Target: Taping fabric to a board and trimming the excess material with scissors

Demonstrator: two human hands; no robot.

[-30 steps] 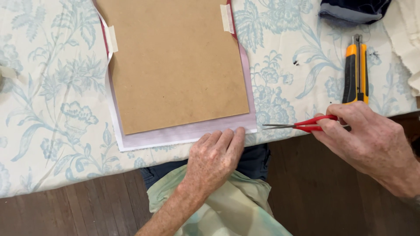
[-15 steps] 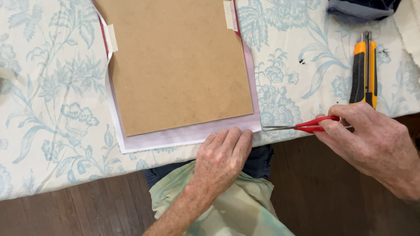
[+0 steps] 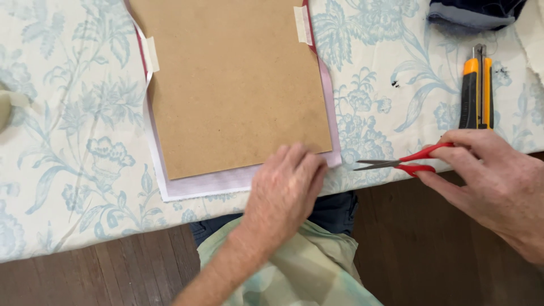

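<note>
The brown hardboard panel (image 3: 235,85) lies flat on the blue-flowered tablecloth (image 3: 68,130), and everything else sits around it. Under the panel a sheet of pale pink fabric (image 3: 215,182) shows as a margin along its near and right edges, with a thin red edge peeking out at the upper sides. Two strips of cream masking tape (image 3: 151,54) fold over the panel's left and right edges — likely there to keep the cloth from sliding.

The left hand (image 3: 283,190) lies palm down and spread flat on the panel's near right corner, gripping nothing; it looks to be pinning board and fabric in place. Just right of that corner, the right hand (image 3: 493,175) has its fingers closed around the red handles of one pair of scissors (image 3: 396,164), blades nearly together and pointing at the fabric's edge.

Farther right of the panel lies one orange-and-black utility knife (image 3: 476,85), untouched, and beyond it a bundle of dark blue cloth (image 3: 470,14). One panel, one scissors, one knife — two tapes.
</note>
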